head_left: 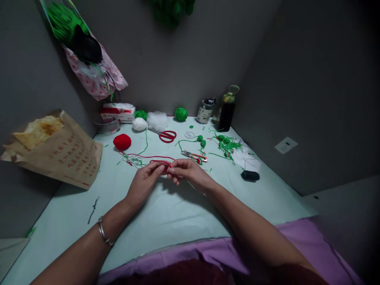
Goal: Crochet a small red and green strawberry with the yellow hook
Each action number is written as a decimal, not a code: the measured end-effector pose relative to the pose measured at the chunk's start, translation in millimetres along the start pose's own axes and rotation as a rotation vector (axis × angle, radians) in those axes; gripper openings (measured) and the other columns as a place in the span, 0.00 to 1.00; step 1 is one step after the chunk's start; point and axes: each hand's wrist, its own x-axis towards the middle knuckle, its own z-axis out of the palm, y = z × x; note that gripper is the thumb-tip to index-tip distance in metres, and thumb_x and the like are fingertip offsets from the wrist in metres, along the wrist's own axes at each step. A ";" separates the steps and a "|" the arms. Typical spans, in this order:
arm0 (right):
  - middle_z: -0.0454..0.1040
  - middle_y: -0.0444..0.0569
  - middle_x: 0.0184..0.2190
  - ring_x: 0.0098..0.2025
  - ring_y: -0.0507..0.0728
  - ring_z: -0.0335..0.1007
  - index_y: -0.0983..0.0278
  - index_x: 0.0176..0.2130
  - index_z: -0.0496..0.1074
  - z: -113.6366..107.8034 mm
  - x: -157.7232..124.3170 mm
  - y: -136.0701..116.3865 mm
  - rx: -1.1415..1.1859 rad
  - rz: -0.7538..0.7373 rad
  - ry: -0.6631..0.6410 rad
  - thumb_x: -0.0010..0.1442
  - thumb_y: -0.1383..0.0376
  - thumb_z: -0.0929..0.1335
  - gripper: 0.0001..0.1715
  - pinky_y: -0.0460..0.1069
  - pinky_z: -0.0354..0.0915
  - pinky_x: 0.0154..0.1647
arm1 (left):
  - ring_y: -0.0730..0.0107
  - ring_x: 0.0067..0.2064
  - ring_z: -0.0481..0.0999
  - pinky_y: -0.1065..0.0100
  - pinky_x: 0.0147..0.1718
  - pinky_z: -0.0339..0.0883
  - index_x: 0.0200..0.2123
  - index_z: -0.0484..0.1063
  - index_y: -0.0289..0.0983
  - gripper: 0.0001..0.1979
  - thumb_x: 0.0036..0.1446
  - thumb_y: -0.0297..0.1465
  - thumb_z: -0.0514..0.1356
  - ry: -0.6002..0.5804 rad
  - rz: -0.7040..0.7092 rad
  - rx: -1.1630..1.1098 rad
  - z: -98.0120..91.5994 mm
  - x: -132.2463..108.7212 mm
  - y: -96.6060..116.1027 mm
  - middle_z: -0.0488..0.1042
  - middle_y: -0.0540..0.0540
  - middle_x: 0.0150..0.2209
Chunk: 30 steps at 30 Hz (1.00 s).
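Over the middle of the table, my left hand (pixel 147 178) and my right hand (pixel 190 172) meet at the fingertips. Both pinch red yarn (pixel 160 161), which loops above the left fingers. A red strand runs from there toward the red yarn ball (pixel 122 141) at the left. Just beyond my right hand lie small thread snips (pixel 194 155) with orange handles. Red-handled scissors (pixel 168 136) rest farther back. Tangled white and green thread scraps (pixel 132 159) are behind my left hand. Whether a tool is between the fingers is too small to tell.
A paper bag with flatbread (pixel 74 154) stands at the left. Green yarn balls (pixel 181 114), white stuffing (pixel 158 120), a pen cup (pixel 204 111) and a dark bottle (pixel 227 113) line the back. Green pieces (pixel 227 144) and a dark spool (pixel 250 175) lie at the right.
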 end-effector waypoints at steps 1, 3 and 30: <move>0.80 0.45 0.28 0.24 0.47 0.70 0.66 0.32 0.77 0.1 0.4 0.4 0.011 -0.006 0.004 0.52 0.53 0.79 0.20 0.44 0.67 0.26 | 0.61 0.40 0.80 0.66 0.46 0.69 0.37 0.84 0.36 0.08 0.56 0.34 0.68 0.000 -0.004 0.000 0.3 -0.2 0.2 0.83 0.43 0.36; 0.80 0.45 0.28 0.24 0.47 0.71 0.65 0.33 0.76 1.0 1.2 2.1 0.030 -0.020 0.015 0.51 0.53 0.79 0.21 0.44 0.68 0.27 | 0.62 0.38 0.80 0.66 0.44 0.70 0.36 0.84 0.36 0.07 0.55 0.32 0.69 0.017 -0.012 -0.007 1.0 -0.3 -0.4 0.83 0.43 0.34; 0.76 0.43 0.22 0.21 0.47 0.65 0.67 0.27 0.77 4.9 7.2 9.1 0.102 -0.028 0.230 0.39 0.55 0.82 0.22 0.45 0.63 0.25 | 0.62 0.37 0.80 0.65 0.42 0.73 0.36 0.80 0.36 0.14 0.52 0.40 0.71 -0.028 -0.051 -0.028 4.4 1.2 -13.7 0.82 0.45 0.34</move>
